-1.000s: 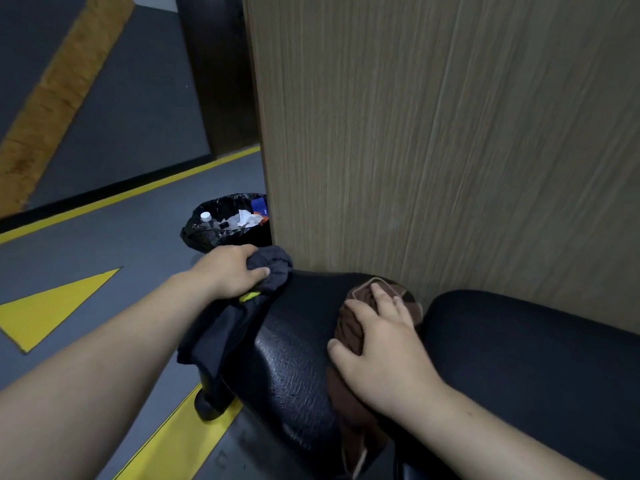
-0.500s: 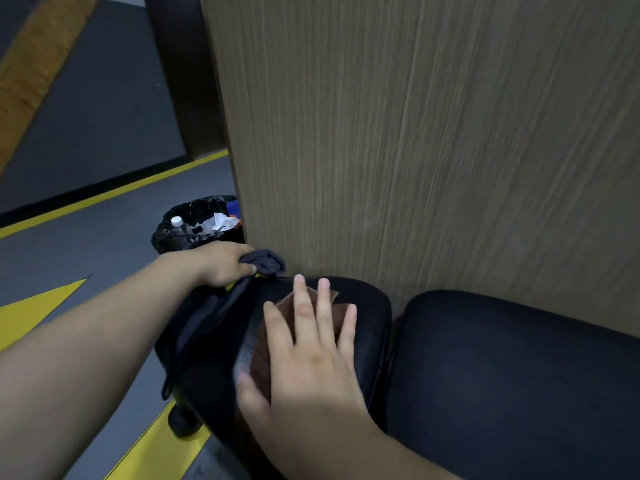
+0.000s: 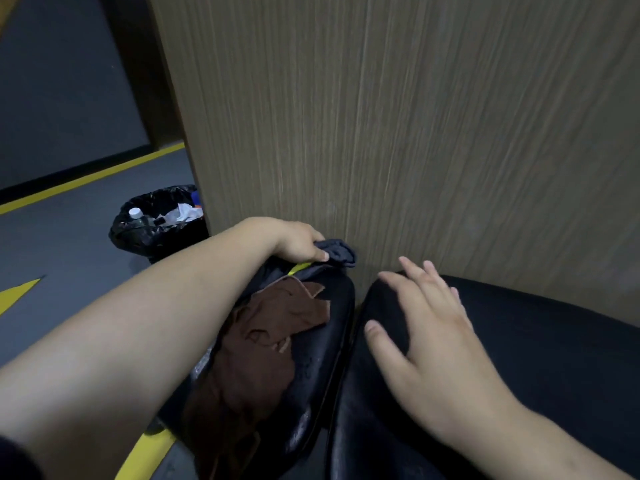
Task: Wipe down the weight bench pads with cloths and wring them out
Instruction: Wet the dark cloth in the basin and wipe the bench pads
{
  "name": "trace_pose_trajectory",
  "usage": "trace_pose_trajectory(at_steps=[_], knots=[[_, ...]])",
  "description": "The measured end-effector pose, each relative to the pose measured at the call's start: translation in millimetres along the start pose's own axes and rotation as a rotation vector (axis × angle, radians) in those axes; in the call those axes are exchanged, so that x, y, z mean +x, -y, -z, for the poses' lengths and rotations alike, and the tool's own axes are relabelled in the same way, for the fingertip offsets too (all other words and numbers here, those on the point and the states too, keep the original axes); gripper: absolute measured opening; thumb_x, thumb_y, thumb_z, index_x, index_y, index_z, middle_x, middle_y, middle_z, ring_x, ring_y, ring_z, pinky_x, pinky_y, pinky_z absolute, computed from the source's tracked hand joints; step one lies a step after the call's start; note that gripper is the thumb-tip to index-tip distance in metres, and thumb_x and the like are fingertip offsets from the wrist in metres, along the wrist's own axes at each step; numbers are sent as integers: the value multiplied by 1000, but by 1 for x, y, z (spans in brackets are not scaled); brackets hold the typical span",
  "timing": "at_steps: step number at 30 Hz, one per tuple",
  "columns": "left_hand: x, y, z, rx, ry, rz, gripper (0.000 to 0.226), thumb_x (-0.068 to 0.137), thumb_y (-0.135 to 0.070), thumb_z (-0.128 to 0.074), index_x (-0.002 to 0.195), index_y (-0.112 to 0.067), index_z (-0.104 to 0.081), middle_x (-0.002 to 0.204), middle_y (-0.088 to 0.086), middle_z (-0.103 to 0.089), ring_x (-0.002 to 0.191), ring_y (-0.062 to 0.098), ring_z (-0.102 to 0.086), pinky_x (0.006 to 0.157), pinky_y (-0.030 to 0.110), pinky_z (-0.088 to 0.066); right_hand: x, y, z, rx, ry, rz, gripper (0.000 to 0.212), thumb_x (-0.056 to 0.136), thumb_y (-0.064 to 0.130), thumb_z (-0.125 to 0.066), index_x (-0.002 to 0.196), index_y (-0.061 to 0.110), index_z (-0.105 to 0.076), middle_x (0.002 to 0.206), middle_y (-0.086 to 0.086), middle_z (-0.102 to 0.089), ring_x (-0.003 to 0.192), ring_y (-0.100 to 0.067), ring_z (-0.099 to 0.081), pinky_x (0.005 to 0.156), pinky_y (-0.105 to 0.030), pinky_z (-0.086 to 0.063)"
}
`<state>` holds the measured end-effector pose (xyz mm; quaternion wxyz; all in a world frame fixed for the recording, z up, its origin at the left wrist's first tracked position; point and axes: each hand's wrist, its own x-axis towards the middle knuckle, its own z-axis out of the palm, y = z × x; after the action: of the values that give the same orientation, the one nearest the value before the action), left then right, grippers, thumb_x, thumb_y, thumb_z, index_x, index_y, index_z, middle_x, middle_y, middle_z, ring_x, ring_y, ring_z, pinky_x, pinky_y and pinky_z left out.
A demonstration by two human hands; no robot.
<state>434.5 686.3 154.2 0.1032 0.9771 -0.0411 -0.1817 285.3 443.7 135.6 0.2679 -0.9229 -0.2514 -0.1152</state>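
We see a brown cloth [image 3: 273,341] crumpled on the black seat pad [image 3: 322,362], a grey cloth [image 3: 338,252] bunched at its 12 o'clock end, a second pad [image 3: 554,358] at 3 o'clock.

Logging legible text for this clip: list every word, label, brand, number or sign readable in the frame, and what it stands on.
No readable text anywhere in this frame.
Blue and orange packaging in the black-lined rubbish bin: too small and blurred to read.
White-capped clear bottle: no label legible.
Yellow strip beneath the dark grey cloth: no lettering visible.
Yellow painted floor line and yellow floor triangle: plain markings, no characters.
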Motion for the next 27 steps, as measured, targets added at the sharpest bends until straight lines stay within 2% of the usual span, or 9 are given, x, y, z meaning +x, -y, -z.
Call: trace_pose_trajectory(at_steps=[5, 9, 11, 13, 16, 19, 22, 24, 27], knots=[[10, -30, -8, 45, -41, -80, 47, 90, -47, -62, 130, -23, -57, 124, 0, -61, 114, 24, -58, 98, 35, -46, 25, -29, -7, -59, 130, -34, 71, 95, 52, -47, 154, 25, -20, 164, 1, -12, 152, -15, -1, 123, -41, -14], [-3, -30, -8, -47, -114, -40, 65, 72, -52, -73, 120, -21, -43, 110, 1, -58, 97, 22, -58, 85, 37, -49, 67, -39, -30, -19, 211, 17, 78, 94, 56, -50, 155, 18, -19, 163, -9, -17, 152, -21, -9, 121, -47, -19], [-16, -23, -4, -131, -142, -27, 59, 69, -51, -64, 115, -22, -43, 110, 3, -59, 97, 22, -57, 82, 36, -47, 94, -35, -40, 64, 214, 79, 76, 94, 50, -54, 154, 15, -24, 161, -9, -25, 150, -21, -16, 120, -43, -20], [-31, -15, -2, -157, -223, -6, 43, 80, -38, -59, 117, -19, -48, 118, 7, -60, 104, 24, -57, 87, 36, -45, 121, -26, -47, 147, 215, 154, 68, 94, 41, -59, 151, 16, -34, 155, -5, -39, 145, -19, -29, 118, -32, -24], [-67, -2, -10, -72, -457, 31, 43, 91, -26, -53, 131, -13, -49, 131, 12, -53, 121, 28, -51, 99, 33, -41, 149, -11, -59, 251, 319, 169, 55, 90, 41, -61, 143, 30, -50, 144, 5, -55, 134, -13, -46, 113, -26, -33], [-113, 3, -30, -88, -570, 125, 48, 87, -55, -54, 122, -22, -51, 119, 3, -51, 112, 26, -54, 95, 37, -44, 161, -5, -74, 195, 357, 188, 40, 90, 50, -62, 126, 33, -64, 126, 3, -66, 121, -18, -57, 104, -32, -43], [-146, -5, -49, 13, -382, 192, 72, 62, -91, -50, 103, -32, -45, 99, -7, -40, 89, 15, -51, 72, 33, -44, 163, -4, -79, 123, 291, 212, 29, 87, 53, -66, 107, 33, -67, 106, 1, -63, 104, -22, -59, 92, -37, -46], [-152, -7, -58, 53, -320, 219, 82, 53, -93, -56, 105, -33, -38, 99, -7, -35, 87, 14, -48, 65, 29, -40, 163, -4, -79, 50, 257, 209, 26, 83, 56, -67, 96, 34, -61, 100, 4, -59, 99, -22, -58, 90, -41, -46], [-152, -2, -60, 5, -381, 269, 79, 54, -83, -68, 100, -28, -34, 98, -8, -39, 79, 10, -50, 56, 27, -37, 165, -2, -74, -88, 238, 199, 29, 80, 55, -67, 90, 31, -55, 103, 3, -61, 102, -24, -59, 90, -43, -46]])
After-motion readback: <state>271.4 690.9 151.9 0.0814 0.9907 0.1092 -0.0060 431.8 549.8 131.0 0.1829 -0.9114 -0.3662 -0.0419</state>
